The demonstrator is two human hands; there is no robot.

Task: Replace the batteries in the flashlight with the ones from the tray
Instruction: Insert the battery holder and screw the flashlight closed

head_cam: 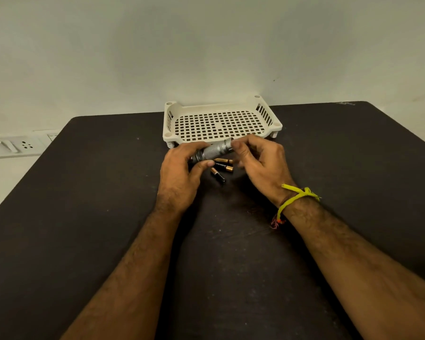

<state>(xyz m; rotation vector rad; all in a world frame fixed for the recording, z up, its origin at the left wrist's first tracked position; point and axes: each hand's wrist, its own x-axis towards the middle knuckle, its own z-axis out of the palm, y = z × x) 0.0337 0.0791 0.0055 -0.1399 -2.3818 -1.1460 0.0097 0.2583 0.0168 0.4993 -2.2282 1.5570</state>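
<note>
Above the table, left hand (fingers curled) grips flashlight.

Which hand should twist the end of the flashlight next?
Probably the right hand: its fingertips already pinch the far end of the silver knurled metal flashlight, while the left hand grips the barrel steady.

Our left hand and right hand hold flashlight above table, just in front of tray. Three batteries lie loose under flashlight, between our hands, blocking that patch. Tray walls block far centre; wall stands close behind it. We see open tabletop left, right and near side of our forearms.
</note>
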